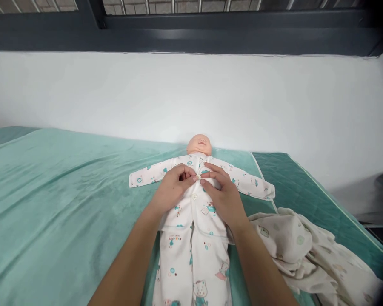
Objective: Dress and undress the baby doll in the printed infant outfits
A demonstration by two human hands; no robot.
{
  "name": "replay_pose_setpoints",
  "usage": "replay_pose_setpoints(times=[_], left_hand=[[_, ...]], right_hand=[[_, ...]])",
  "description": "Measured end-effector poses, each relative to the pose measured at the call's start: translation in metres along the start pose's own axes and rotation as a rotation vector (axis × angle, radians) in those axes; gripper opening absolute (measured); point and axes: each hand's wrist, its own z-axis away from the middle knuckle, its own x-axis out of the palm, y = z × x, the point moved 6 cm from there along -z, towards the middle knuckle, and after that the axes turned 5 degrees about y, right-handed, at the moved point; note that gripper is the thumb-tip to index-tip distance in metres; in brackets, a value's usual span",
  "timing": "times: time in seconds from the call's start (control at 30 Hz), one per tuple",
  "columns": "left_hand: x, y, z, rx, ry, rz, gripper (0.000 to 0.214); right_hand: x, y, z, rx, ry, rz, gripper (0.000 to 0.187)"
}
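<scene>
A baby doll [200,144] lies on its back with its head toward the wall. It wears a white printed baby shirt [181,214] with sleeves spread to both sides, over matching pants [175,259]. At the chest, my left hand [175,185] pinches the shirt's front edge near a small button. From the other side, my right hand [221,189] grips the same front opening with thumb and forefinger, its other fingers resting on the cloth. Another button [194,196] shows just below. The fingertips partly hide the button between them.
A crumpled cream printed cloth [293,242] lies to the right of the doll. The light green sheet [67,212] has wrinkles on the left, and a darker green quilted cover [287,182] shows at right. A white wall [115,93] stands behind, under a dark window frame [210,34].
</scene>
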Motion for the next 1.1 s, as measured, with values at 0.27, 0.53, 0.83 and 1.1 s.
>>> replay_pose_setpoints(times=[0.27,0.53,0.83,1.1], left_hand=[[0.0,0.001,0.001,0.024,-0.005,0.0,0.02],[0.0,0.002,-0.001,0.071,-0.041,0.006,0.019],[0.001,0.0,-0.002,0.083,-0.033,0.046,0.018],[0.003,-0.001,-0.001,0.085,-0.082,0.105,0.022]], right_hand=[[0.001,-0.002,-0.008,0.052,-0.018,-0.001,0.013],[0.003,0.0,-0.01,0.021,-0.018,-0.013,0.01],[0.002,-0.003,-0.008,0.01,-0.011,0.026,0.011],[0.006,-0.014,0.0,-0.208,0.068,0.166,0.008]])
